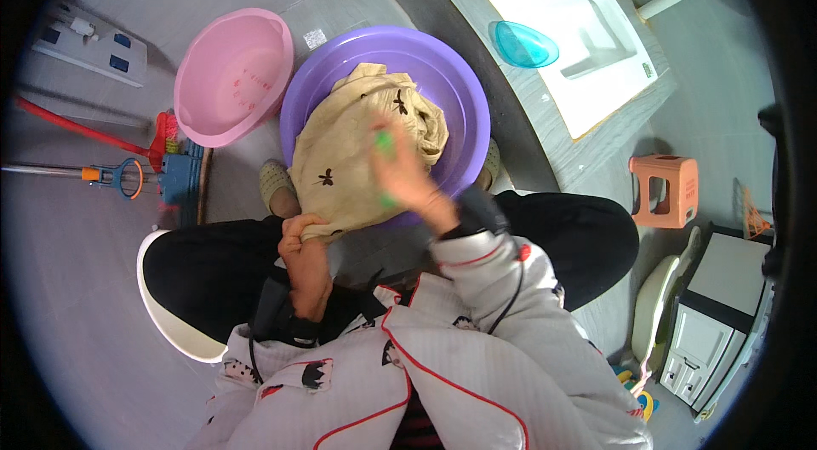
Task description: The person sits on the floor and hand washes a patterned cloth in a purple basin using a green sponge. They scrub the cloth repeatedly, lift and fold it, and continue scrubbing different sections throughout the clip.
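Note:
A beige cloth (344, 143) with dark dragonfly motifs lies bunched in a round purple plastic basin (469, 86). At the basin's near left rim, my left hand (305, 252) pinches an edge of the cloth between thumb and fingers. My right hand (405, 172), blurred, is over the middle of the cloth. A green object (384, 142) shows at that hand, its top and lower end sticking out past the fingers; its kind is hard to tell.
Left of the basin stand a pink plastic tub (223, 76) and a squeegee or broom head (180, 178). A squat toilet (568, 35) on a raised tiled step holds a turquoise bowl (524, 44) at its edge. An orange stool (667, 191) stands to the right.

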Demonstrator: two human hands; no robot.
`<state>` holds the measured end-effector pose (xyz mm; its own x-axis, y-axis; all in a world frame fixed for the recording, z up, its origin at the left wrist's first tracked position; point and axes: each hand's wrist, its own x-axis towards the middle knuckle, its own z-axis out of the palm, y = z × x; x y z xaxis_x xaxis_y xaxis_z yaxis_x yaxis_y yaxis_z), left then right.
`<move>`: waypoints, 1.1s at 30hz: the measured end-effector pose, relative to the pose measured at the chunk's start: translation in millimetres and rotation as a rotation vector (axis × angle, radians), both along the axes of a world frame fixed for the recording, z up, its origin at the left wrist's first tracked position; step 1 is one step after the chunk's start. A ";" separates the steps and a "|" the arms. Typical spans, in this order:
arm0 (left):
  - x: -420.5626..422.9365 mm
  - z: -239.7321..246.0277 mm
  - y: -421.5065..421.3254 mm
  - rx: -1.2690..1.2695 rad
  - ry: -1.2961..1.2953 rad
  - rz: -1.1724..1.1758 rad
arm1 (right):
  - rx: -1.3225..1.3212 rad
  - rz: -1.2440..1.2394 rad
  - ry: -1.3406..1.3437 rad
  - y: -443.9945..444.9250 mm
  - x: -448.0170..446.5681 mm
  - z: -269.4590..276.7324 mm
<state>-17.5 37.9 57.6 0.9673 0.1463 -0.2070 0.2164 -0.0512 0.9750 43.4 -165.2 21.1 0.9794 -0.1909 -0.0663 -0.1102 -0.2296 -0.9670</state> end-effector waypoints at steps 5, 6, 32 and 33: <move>2.9 13.3 5.2 -0.034 0.034 0.043 | -0.654 0.421 -0.543 56.3 -11.1 -61.0; 2.8 16.2 6.7 -0.028 -0.016 -0.051 | -0.689 0.309 -0.424 38.8 -4.6 -79.6; 106.5 15.4 -32.4 0.021 0.327 -0.881 | -0.160 -0.066 0.266 -50.2 23.6 -125.9; 131.2 1.0 -38.4 0.149 0.352 -0.927 | -0.009 -0.098 0.316 -55.0 19.4 -126.7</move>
